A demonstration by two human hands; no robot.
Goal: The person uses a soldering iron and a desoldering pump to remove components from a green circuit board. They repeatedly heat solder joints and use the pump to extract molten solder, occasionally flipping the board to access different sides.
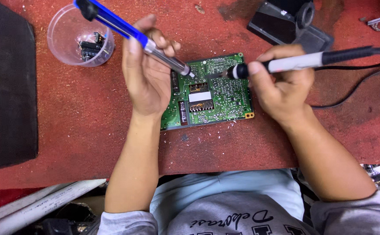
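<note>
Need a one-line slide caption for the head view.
Left hand aims blue desoldering pump, right hand holds soldering iron over green circuit board.

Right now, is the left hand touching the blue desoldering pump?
Touching. The head view shows the left hand wrapped around the blue desoldering pump, its fingers closed over the barrel above the green circuit board.

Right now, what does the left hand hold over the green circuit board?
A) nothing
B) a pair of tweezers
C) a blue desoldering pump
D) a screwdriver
C: the left hand grips a blue desoldering pump, tip down on the green circuit board.
</note>
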